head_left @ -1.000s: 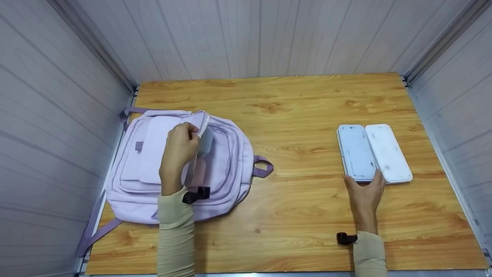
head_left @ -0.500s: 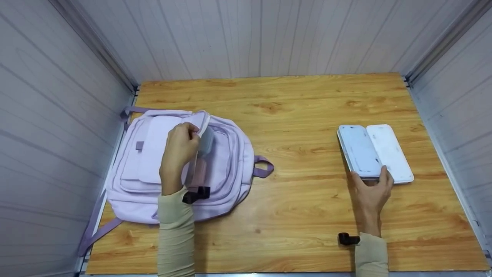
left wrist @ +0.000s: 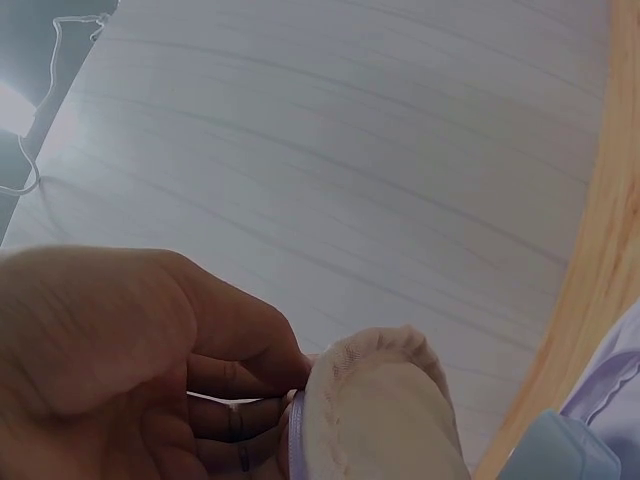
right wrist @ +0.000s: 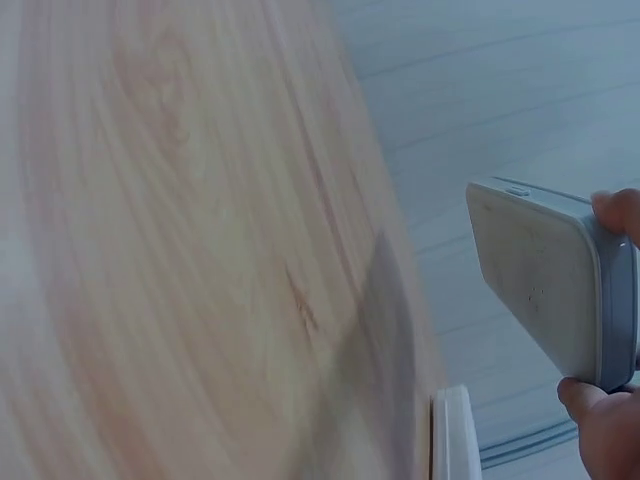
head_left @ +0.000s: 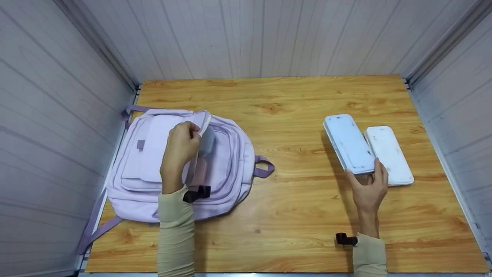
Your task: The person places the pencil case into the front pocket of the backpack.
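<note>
A lilac backpack (head_left: 153, 154) lies on the left of the table. My left hand (head_left: 180, 154) pinches the pale-lined edge of its opened pocket (head_left: 205, 123), and the left wrist view shows that lining (left wrist: 380, 410) between thumb and fingers. A light blue item (head_left: 207, 140) and a pinkish one (head_left: 199, 172) show inside the pocket. On the right, my right hand (head_left: 369, 192) grips the near end of a light blue pencil box (head_left: 349, 142), thumb on one side and fingers on the other. The box (right wrist: 540, 270) is lifted and tilted, its shadow on the table.
A white pencil box (head_left: 390, 156) lies flat just right of the lifted one. Wood-grain table (head_left: 292, 200) spreads between backpack and boxes. Grey panel walls (head_left: 246, 38) stand at the back and both sides. The backpack's purple top loop (head_left: 263, 166) points right.
My right hand has raised the blue pencil box off the table, moving it leftward and away from the white one. My left hand keeps holding the pocket edge in place.
</note>
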A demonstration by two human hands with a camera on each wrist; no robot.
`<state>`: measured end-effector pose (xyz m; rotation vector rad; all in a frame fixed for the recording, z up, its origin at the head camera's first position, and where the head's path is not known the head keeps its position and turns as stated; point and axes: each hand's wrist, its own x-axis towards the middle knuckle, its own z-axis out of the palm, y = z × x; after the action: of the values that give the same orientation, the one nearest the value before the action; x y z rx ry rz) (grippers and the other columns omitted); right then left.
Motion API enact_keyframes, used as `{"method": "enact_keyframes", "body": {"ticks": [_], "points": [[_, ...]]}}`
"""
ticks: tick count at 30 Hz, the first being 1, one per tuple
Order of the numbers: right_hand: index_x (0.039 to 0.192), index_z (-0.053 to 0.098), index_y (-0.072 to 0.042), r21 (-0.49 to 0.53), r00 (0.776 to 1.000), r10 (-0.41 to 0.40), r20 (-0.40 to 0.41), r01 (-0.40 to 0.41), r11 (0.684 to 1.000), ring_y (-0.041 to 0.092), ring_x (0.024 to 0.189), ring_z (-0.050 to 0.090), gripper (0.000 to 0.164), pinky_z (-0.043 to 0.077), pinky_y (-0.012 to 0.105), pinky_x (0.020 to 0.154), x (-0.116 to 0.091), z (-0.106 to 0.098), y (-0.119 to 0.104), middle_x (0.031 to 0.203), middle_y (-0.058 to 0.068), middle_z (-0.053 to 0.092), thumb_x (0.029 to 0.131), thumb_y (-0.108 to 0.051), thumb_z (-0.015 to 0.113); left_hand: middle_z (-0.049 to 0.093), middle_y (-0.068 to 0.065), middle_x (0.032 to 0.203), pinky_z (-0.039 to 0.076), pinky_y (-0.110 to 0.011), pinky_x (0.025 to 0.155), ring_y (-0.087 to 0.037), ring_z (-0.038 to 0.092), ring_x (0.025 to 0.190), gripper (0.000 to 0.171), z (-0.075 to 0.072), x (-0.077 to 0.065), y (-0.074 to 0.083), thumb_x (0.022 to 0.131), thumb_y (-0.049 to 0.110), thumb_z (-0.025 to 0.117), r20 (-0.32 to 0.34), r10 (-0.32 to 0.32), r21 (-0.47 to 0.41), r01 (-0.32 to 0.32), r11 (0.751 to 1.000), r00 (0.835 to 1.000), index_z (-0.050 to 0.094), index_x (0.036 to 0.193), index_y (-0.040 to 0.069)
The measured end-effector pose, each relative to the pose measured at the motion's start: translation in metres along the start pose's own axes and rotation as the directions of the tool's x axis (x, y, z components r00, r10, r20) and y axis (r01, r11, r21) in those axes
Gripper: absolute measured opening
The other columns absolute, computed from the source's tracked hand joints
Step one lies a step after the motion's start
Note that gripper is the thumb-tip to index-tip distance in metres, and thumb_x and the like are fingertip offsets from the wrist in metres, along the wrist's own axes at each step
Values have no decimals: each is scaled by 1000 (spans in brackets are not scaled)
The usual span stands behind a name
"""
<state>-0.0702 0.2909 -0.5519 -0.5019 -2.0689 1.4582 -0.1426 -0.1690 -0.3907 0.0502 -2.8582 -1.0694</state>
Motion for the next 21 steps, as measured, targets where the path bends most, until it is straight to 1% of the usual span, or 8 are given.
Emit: {"method": "enact_keyframes", "body": {"ticks": [4, 7, 9, 12, 14, 16, 21], "points": [[143, 42, -6, 36, 997, -65, 30, 64, 997, 25, 130, 44, 88, 38, 21, 104, -4, 7, -5, 142, 11, 41, 66, -4, 84, 64, -21, 95, 47, -44, 78, -33, 58, 88, 22, 0, 0, 0, 85, 2, 48, 2, -3, 3, 3, 1000, 1000, 65, 97, -7], [143, 42, -5, 58, 994, -97, 55, 94, 994, 27, 130, 44, 88, 38, 17, 102, -7, 13, -11, 142, 13, 40, 66, 0, 83, 64, -22, 96, 47, -44, 79, -34, 59, 89, 22, -1, 0, 1, 85, 2, 48, 0, 4, 4, -4, 1000, 1000, 65, 97, -8], [142, 42, -2, 72, 991, -112, 73, 107, 992, 27, 130, 43, 87, 37, 18, 103, -10, 17, -17, 141, 16, 40, 66, 2, 83, 64, -22, 96, 47, -45, 80, -34, 59, 89, 23, -1, 0, 1, 85, 2, 48, -2, 9, 4, -9, 1000, 1000, 65, 97, -8], [140, 41, 5, 93, 985, -138, 102, 128, 987, 29, 129, 43, 84, 36, 20, 105, -15, 22, -34, 139, 20, 40, 66, 5, 81, 64, -23, 96, 47, -45, 80, -34, 59, 89, 23, -1, 0, 1, 85, 2, 48, -3, 13, 3, -13, 1000, 1000, 65, 97, -8], [139, 41, 8, 119, 979, -164, 124, 150, 981, 31, 129, 42, 82, 36, 21, 106, -19, 25, -46, 138, 24, 40, 66, 8, 80, 64, -23, 96, 47, -45, 80, -34, 59, 90, 23, -2, 0, 2, 85, 2, 48, -3, 12, 7, -12, 1000, 1000, 65, 97, -8], [138, 41, 10, 153, 970, -194, 144, 172, 973, 33, 128, 42, 81, 36, 20, 105, -23, 29, -55, 138, 27, 38, 66, 10, 79, 64, -22, 96, 47, -44, 80, -34, 59, 89, 23, -2, 0, 3, 85, 2, 48, 3, 7, 9, -8, 1000, 1000, 65, 97, -8], [137, 41, 12, 196, 943, -271, 194, 233, 952, 39, 127, 42, 80, 37, 17, 103, -31, 40, -69, 138, 32, 36, 66, 12, 78, 64, -22, 98, 47, -44, 80, -33, 59, 90, 24, -2, -1, 4, 86, 2, 46, 11, -1, 20, 0, 1000, 1000, 65, 98, -8]]}}
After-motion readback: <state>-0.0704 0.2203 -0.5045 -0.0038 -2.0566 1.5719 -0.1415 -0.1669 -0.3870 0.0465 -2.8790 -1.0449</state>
